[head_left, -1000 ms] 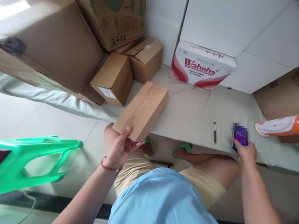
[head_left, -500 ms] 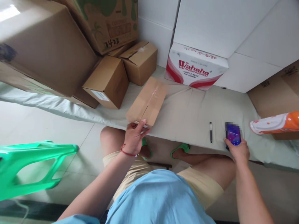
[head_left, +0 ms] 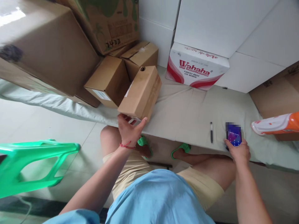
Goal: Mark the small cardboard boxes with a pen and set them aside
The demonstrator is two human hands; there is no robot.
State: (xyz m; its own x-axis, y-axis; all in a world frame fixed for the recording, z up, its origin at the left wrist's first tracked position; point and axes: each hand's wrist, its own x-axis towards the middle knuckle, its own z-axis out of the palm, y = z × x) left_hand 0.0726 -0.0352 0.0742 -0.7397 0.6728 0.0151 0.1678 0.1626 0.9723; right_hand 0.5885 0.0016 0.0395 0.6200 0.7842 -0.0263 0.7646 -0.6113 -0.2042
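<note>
My left hand grips the near end of a small brown cardboard box, thumb on its right side and fingers at the left. The box is tilted, and a round hole shows near its far end. Under the near end, part of my fingers is hidden. At the right, my right hand is closed around the lower end of a smartphone with a lit blue-purple screen. Left of the phone, a pen lies on the grey-green cloth.
Two small cartons, one with a label and one taped, stand behind the held box. Large cartons rise at the left. A Wahaha water box stands at the back. An orange-white bottle lies right; a green stool stands left.
My left hand has rolled the cardboard box over and shifted it slightly left, so a side with a hole now shows instead of the taped face. My right hand stays on the phone.
</note>
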